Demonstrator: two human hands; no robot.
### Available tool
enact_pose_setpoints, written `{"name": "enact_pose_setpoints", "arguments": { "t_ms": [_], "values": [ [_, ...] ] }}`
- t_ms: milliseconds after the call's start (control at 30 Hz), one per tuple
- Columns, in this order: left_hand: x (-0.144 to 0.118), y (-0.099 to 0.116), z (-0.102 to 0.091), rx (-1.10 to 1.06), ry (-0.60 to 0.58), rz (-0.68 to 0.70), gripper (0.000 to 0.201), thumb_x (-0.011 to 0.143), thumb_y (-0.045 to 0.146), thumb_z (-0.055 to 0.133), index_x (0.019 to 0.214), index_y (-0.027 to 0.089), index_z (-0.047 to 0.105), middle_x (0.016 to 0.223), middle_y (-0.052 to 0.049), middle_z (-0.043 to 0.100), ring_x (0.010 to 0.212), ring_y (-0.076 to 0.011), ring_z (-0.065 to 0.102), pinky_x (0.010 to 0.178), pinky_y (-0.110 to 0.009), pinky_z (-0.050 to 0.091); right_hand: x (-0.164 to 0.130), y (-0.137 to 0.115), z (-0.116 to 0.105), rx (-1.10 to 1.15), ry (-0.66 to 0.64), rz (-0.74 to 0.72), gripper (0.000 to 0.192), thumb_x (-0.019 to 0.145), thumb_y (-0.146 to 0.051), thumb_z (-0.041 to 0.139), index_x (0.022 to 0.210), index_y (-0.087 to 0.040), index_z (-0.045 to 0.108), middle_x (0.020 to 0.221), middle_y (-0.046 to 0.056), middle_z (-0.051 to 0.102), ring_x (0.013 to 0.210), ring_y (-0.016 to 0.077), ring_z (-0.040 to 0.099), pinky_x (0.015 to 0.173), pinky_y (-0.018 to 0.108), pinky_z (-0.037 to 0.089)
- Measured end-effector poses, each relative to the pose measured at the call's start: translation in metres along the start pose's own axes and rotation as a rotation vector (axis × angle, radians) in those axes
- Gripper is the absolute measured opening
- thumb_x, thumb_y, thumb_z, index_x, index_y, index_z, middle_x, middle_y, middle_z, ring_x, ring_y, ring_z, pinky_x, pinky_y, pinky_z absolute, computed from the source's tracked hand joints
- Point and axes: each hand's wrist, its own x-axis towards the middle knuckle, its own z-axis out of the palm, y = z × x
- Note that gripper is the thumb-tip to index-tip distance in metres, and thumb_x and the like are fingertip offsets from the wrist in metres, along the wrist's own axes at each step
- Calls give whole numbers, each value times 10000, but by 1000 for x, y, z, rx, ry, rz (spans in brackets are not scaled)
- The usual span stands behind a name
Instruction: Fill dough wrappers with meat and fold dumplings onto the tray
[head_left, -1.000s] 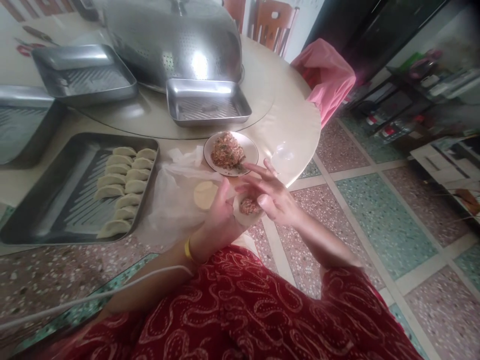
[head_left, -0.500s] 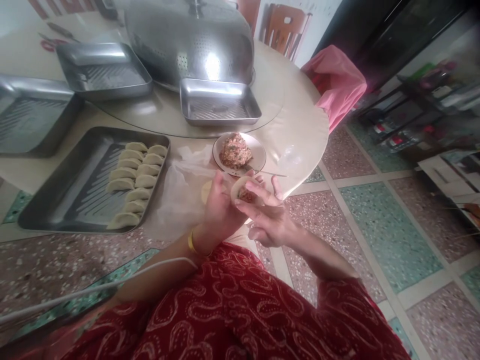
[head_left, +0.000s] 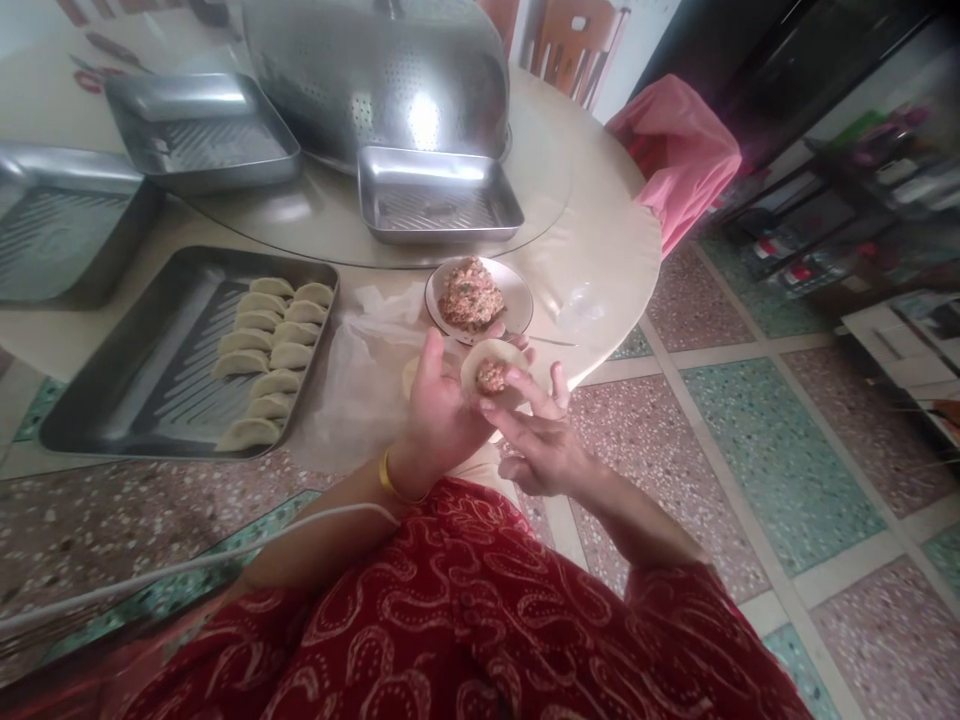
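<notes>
A round dumpling wrapper [head_left: 474, 362] with a lump of meat filling [head_left: 491, 376] at its middle rests on the fingers of my left hand [head_left: 442, 415]. That palm faces up, its thumb raised away from the wrapper. My right hand [head_left: 544, 445] comes in from the right with its fingers apart; two fingertips touch the wrapper's near right side by the filling. Just beyond my hands stands a plate [head_left: 519, 290] with a mound of minced filling [head_left: 471, 295]. Another pale wrapper [head_left: 409, 376] lies on the table, partly hidden behind my left thumb.
To the left, a dark metal tray [head_left: 135, 400] holds two rows of folded dumplings [head_left: 247, 340]. Crumpled clear plastic [head_left: 360, 370] lies between tray and hands. More metal trays [head_left: 442, 235] and a large domed steel lid [head_left: 382, 90] stand farther back. A white cable [head_left: 225, 550] crosses my left forearm.
The wrapper has tilted toward me, so more of it and its filling shows. My right fingertips have shifted slightly at its edge. The view has moved a little.
</notes>
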Motion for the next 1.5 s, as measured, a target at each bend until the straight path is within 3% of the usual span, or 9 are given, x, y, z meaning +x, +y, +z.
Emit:
{"name": "enact_pose_setpoints", "arguments": {
  "t_ms": [200, 333, 400, 600, 800, 1167, 1300, 1433, 1500],
  "values": [
    [3, -1, 0, 14, 45, 21, 736, 970, 670, 251, 1478, 160, 401, 1408, -143, 581, 1372, -311, 493, 1135, -507, 408, 0, 1, -6, -92, 183, -55, 523, 981, -572, 253, 1473, -434, 366, 1234, -59, 697, 1401, 199, 462, 1316, 453, 18],
    [5, 0, -1, 20, 100, 21, 726, 958, 667, 319, 1462, 157, 432, 1366, -140, 609, 1349, -300, 517, 1098, -460, 449, -2, 38, -39, -241, 347, 215, 458, 1002, -372, 224, 1357, -445, 504, 1285, -44, 637, 1379, 218, 481, 1249, 563, 220],
    [7, 0, -2, 26, 100, 18, 734, 961, 661, 314, 1465, 141, 428, 1336, -147, 627, 1347, -285, 519, 1074, -420, 468, -3, 68, -55, -318, 373, 368, 451, 1005, -337, 245, 1367, -348, 513, 1148, 5, 707, 1406, 262, 446, 1214, 634, 204],
    [12, 0, 1, 24, 107, 19, 764, 965, 653, 306, 1493, 107, 388, 1271, -161, 660, 1315, -275, 550, 1050, -373, 483, 3, 146, -61, -445, 97, 570, 507, 1032, -386, 174, 1213, -240, 624, 1261, 74, 677, 1422, 274, 429, 1212, 617, 178],
    [14, 2, 0, 23, 109, 31, 770, 970, 647, 295, 1522, 111, 343, 1264, -161, 671, 1269, -276, 592, 1030, -383, 498, 6, 169, -42, -453, -33, 519, 527, 1034, -424, 163, 1125, -266, 657, 1261, 44, 685, 1441, 272, 400, 1231, 623, 90],
    [20, 3, -3, 26, 129, 27, 747, 951, 660, 341, 1465, 127, 437, 1303, -155, 647, 1247, -287, 604, 972, -376, 538, -13, 146, -71, -410, 249, 548, 448, 998, -432, 301, 1179, -245, 665, 1205, 68, 687, 1374, 311, 470, 1190, 673, 186],
    [20, 2, -4, 7, 110, 10, 744, 947, 657, 360, 1454, 121, 455, 1301, -152, 649, 1274, -293, 584, 998, -394, 528, -10, 90, -68, -219, 423, 421, 390, 1005, -380, 315, 1109, -292, 681, 1022, 31, 715, 1211, 268, 606, 1165, 590, 334],
    [17, -1, 0, -30, 93, 4, 723, 954, 647, 347, 1447, 130, 463, 1285, -146, 663, 1285, -308, 577, 1005, -441, 528, -5, 24, -38, -104, 345, 18, 325, 998, -476, 327, 1108, -445, 632, 1117, -91, 698, 1298, 197, 558, 1287, 543, 172],
    [15, -2, 1, -31, 91, -12, 707, 965, 632, 334, 1439, 126, 470, 1269, -144, 672, 1274, -305, 589, 1010, -448, 530, -5, 7, -22, -73, 272, -49, 284, 983, -446, 396, 1177, -457, 603, 1184, -121, 696, 1386, 178, 481, 1315, 502, 39]
  ]
}}
